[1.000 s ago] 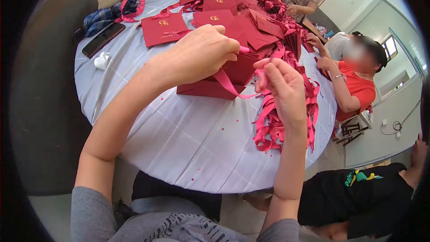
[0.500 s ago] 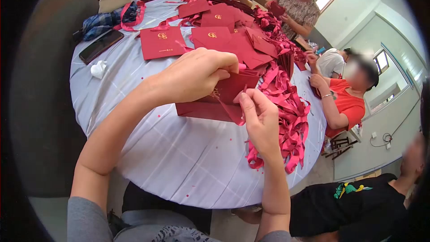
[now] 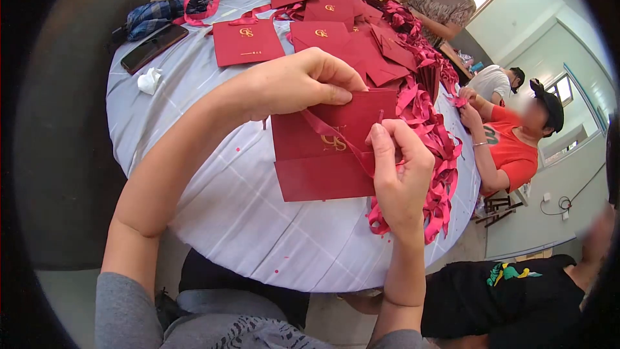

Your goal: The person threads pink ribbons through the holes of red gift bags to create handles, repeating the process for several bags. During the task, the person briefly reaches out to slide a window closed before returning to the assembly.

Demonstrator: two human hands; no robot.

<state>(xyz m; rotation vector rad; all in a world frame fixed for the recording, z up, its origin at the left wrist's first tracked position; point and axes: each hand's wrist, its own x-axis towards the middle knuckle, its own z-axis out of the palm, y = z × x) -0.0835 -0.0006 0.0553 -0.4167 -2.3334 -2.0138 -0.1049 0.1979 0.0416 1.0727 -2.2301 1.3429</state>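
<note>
A dark red paper gift bag (image 3: 323,181) with a gold logo on its front is held above the table, its bottom part folded. My left hand (image 3: 300,84) is closed on the bag's top edge, thumb on the near side, the other fingertips partly hidden. A pink-red ribbon (image 3: 352,147) runs slantwise across the front, from below my left hand to my right hand. My right hand (image 3: 407,174) is closed at the bag's right side, pinching the ribbon; a short ribbon end sticks up above the thumb.
Behind the bag lie piled red bags (image 3: 320,35) and a heap of ribbons (image 3: 442,187). A phone (image 3: 154,48), crumpled tissue (image 3: 149,81) and plaid umbrella (image 3: 161,16) are on the left of the white-covered table (image 3: 239,232). Several people sit or stand around.
The bag has tilted so its front and logo face me more fully. My left hand has shifted along its top edge. My right hand has moved slightly right, still with the ribbon.
</note>
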